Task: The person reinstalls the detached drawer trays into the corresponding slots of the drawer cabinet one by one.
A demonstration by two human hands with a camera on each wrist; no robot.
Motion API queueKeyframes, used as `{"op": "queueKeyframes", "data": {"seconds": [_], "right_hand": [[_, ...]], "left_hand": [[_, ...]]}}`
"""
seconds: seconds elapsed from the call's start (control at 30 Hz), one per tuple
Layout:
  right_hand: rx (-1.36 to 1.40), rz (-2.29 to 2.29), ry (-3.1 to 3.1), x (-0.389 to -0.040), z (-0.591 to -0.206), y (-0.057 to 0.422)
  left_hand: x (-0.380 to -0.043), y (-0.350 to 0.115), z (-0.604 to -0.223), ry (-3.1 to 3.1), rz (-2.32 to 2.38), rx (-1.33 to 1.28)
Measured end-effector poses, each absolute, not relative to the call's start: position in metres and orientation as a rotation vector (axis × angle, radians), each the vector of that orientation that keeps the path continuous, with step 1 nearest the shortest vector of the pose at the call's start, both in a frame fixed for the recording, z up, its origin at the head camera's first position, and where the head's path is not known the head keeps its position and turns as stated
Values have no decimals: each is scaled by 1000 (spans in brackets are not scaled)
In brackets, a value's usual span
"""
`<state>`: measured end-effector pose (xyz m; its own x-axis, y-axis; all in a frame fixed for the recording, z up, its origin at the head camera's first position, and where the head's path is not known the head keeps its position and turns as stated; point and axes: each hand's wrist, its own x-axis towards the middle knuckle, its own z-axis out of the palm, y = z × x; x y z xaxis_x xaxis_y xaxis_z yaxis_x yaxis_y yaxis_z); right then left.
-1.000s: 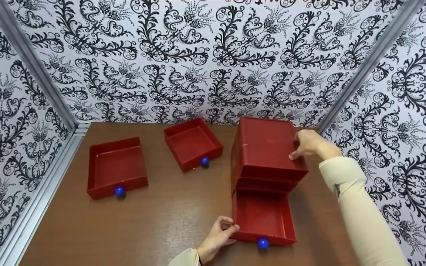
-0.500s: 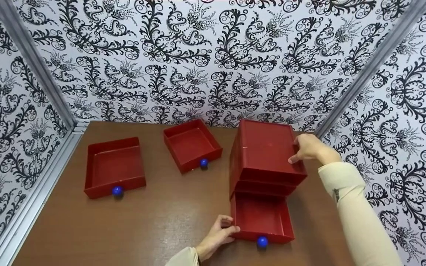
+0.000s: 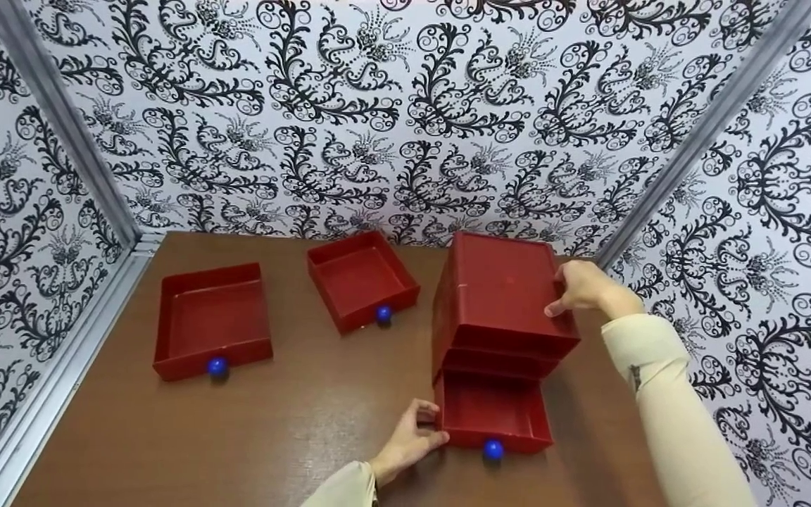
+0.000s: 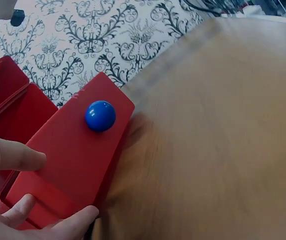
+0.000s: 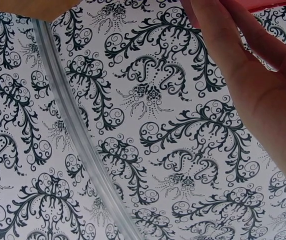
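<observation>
A red plastic drawer cabinet [image 3: 507, 278] stands at the right, its upper slots showing no drawers. From its bottom slot a red drawer [image 3: 493, 408] sticks partly out, with a round blue knob [image 3: 493, 449] on its front. My left hand [image 3: 405, 440] grips the drawer's front left corner; in the left wrist view the fingers touch its front face and edge. My right hand [image 3: 588, 287] holds the cabinet's upper right edge, thumb on top and the other fingers over the side. In the right wrist view most of the cabinet is out of frame.
Two more red drawers with blue knobs lie on the brown table [image 3: 293, 415]: a left drawer [image 3: 215, 320] and a back drawer [image 3: 363, 278] beside the cabinet. Patterned walls [image 3: 349, 127] with metal corner posts [image 3: 60, 120] enclose the table.
The bottom drawer has slid a little farther into the cabinet, and my left hand has moved with it. My right hand keeps its place on the cabinet; the view has shifted slightly.
</observation>
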<state>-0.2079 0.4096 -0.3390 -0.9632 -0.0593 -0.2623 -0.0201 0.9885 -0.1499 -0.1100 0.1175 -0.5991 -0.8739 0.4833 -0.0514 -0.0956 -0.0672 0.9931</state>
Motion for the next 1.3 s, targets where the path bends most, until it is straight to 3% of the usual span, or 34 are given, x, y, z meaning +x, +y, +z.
{"op": "queueKeyframes", "data": {"seconds": [0.63,1.3], "right_hand": [[-107,-157,2879,-213,-336,409],[-111,-177,2877,-208,-340,412]], "left_hand": [[-124,121,-595,2013,1953,586],[-157,137,-596,2244,1923,516]]}}
